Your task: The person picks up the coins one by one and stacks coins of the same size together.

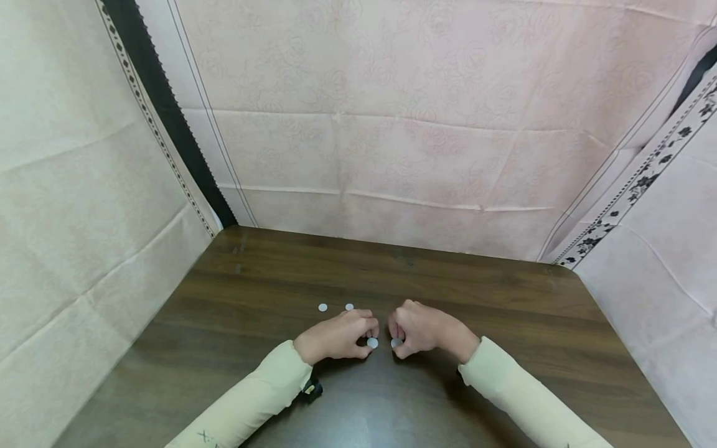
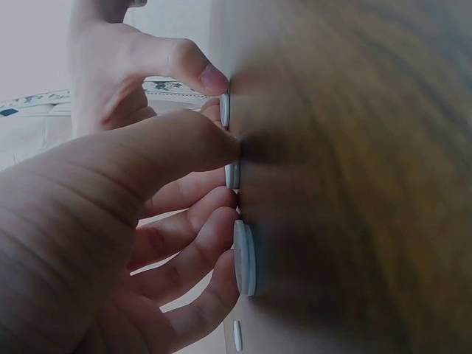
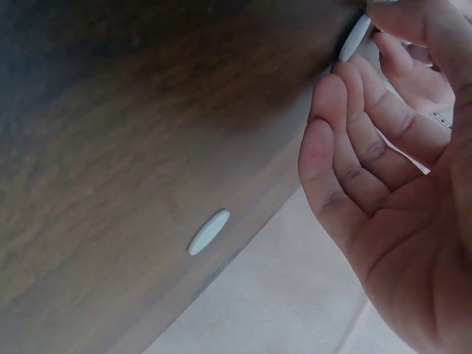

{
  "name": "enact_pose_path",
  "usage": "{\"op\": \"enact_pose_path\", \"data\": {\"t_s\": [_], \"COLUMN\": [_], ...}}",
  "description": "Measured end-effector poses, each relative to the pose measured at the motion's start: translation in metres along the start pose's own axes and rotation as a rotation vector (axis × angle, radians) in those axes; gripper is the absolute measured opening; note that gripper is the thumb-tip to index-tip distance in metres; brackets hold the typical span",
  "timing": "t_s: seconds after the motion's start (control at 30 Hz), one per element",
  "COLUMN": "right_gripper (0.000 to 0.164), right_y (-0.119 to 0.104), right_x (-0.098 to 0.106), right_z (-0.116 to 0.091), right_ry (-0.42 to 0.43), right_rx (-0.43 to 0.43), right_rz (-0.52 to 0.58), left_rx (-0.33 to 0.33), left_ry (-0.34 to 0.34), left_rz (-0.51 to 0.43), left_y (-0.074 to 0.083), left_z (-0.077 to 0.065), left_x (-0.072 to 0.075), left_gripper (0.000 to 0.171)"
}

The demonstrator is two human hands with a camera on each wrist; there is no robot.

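My left hand (image 1: 342,336) is low over the dark table, its thumb and fingertips about the edges of a small white disc (image 1: 372,343). Facing it, my right hand (image 1: 422,330) has its thumb and curled fingers at another white disc (image 1: 396,343). A narrow gap separates the two hands. In the left wrist view, the left thumb hides part of its disc (image 2: 232,177), and a further disc (image 2: 242,258) lies by the little finger. The right wrist view shows the right thumb on the rim of a disc (image 3: 355,38), the other fingers bent below.
Two more white discs, one at the left (image 1: 322,307) and one just beyond the left hand (image 1: 350,307), lie flat on the wooden table (image 1: 269,267). Pale patterned cloth (image 1: 392,155) hangs behind the table and along both sides.
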State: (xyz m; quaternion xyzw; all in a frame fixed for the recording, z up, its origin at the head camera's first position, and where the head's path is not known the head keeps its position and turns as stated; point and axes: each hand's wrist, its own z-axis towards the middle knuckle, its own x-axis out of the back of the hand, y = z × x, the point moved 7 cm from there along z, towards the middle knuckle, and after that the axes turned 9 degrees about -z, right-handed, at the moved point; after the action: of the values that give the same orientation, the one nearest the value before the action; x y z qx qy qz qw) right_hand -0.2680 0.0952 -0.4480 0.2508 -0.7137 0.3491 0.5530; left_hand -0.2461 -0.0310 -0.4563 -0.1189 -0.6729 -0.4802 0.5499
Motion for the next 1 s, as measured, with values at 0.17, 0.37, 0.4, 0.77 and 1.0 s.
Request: {"op": "enact_pose_path", "data": {"t_s": [0.17,0.37,0.4,0.77,1.0], "right_gripper": [0.014,0.011,0.010,0.010,0.008], "right_y": [0.001,0.003,0.003,0.002,0.000], "right_x": [-0.002,-0.001,-0.001,0.000,0.001], "right_z": [-0.001,-0.003,-0.004,-0.008,-0.009], "right_ry": [-0.003,-0.008,-0.008,0.030,0.067], "right_rx": [-0.011,-0.023,-0.026,0.001,0.018], "right_rz": [0.008,0.051,0.057,0.049,0.056], "left_rx": [-0.004,0.015,0.016,0.051,0.064], "left_ry": [0.000,-0.002,-0.002,-0.019,-0.025], "left_rz": [-0.006,-0.005,-0.006,0.004,0.043], "left_y": [0.000,0.000,0.000,0.000,0.002], "left_z": [0.000,0.001,0.001,0.006,0.012], "left_x": [0.000,0.000,0.000,-0.002,-0.003], "left_gripper": [0.005,0.008,0.009,0.017,0.022]}}
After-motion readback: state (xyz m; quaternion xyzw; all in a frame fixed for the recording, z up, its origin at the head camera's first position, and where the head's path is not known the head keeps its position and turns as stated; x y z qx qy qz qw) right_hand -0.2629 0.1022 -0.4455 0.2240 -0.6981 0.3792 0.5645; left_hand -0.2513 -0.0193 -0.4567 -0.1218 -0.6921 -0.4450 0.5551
